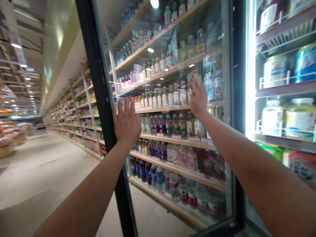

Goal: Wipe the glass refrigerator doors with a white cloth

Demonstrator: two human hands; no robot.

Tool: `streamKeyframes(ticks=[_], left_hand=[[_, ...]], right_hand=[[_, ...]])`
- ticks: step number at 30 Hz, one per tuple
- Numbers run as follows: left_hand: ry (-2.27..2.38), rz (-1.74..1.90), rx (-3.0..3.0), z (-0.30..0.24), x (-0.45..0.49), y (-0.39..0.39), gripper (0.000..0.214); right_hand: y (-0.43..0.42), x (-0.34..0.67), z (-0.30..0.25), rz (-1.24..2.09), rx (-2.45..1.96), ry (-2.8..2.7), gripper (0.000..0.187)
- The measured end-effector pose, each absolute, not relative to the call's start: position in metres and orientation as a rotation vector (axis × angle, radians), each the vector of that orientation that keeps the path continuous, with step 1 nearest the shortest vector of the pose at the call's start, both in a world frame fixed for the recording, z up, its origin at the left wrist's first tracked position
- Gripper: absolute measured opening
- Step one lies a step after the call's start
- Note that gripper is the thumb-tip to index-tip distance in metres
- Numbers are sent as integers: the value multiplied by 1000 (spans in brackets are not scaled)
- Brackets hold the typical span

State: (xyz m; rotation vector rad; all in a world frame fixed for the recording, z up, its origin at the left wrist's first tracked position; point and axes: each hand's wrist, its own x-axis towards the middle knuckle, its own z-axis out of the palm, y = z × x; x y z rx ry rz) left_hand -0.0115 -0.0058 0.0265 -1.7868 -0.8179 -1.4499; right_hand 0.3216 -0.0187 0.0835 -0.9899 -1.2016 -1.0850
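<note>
A glass door (214, 200) with a black frame (95, 52) stands swung out in front of me. My left hand (126, 121) lies flat against the glass beside the frame's left upright, fingers stretched upward and holding nothing. Higher up and to the right, my right hand (198, 98) presses a pale, crumpled cloth (194, 76) to the pane. The cloth is slightly blurred, and the fingers partly cover it. Bottled drinks (161, 97) show through the glass on shelves behind it.
To the right, a lit cooler (285, 90) holds jars and cans on wire-edged shelves. Long stocked shelving (85, 98) runs away at the left along a pale floor (49, 177). Piled goods (14, 131) stand at the far left.
</note>
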Motion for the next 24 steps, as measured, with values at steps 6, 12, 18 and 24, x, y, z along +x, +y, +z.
streamKeyframes(ticks=[6,12,18,24], left_hand=[[-828,-1427,-1768,27,-10,-5,62],[-826,-1456,-1791,28,-9,-7,61],[-825,-1423,-1751,27,-7,-8,63],[-792,-1422,-1749,27,-7,-6,61]], right_hand=[[-41,264,-37,-1083,-914,-1621,63],[-50,248,-148,-1009,-891,-2133,58],[-52,265,-163,-982,-749,-2408,52],[-49,312,-62,-1059,-936,-1828,57]])
